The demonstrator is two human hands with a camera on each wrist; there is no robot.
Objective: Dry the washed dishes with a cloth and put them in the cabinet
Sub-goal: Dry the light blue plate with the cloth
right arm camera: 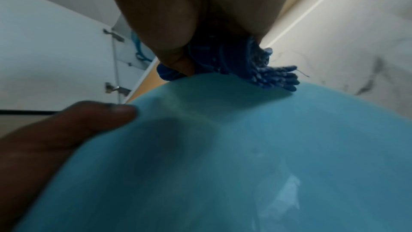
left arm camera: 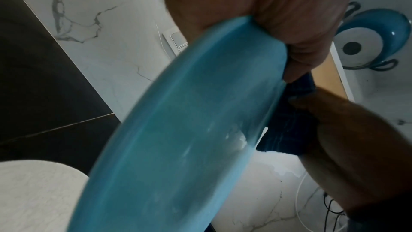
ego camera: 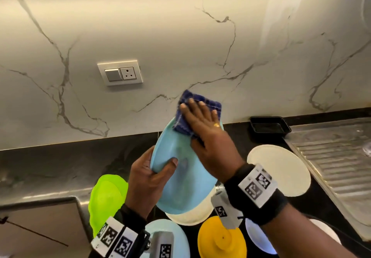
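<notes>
I hold a light blue plate (ego camera: 180,179) tilted up over the counter. My left hand (ego camera: 156,172) grips its left rim, thumb on the face and fingers behind. My right hand (ego camera: 202,121) lies flat, fingers spread, pressing a folded dark blue cloth (ego camera: 181,126) against the plate's upper part. The left wrist view shows the plate (left arm camera: 178,147) edge-on, blurred, with the cloth (left arm camera: 287,130) behind it under my right hand (left arm camera: 338,130). In the right wrist view the cloth (right arm camera: 267,75) sits on the plate (right arm camera: 245,147) below my palm, and my left thumb (right arm camera: 100,117) rests on the rim.
On the black counter lie a green plate (ego camera: 108,199), a cream plate (ego camera: 281,169), a yellow upturned dish (ego camera: 220,237) and more plates under my hands. A black tray (ego camera: 269,128) stands by the wall, a steel drainboard (ego camera: 337,157) at right, a sink (ego camera: 40,227) at left.
</notes>
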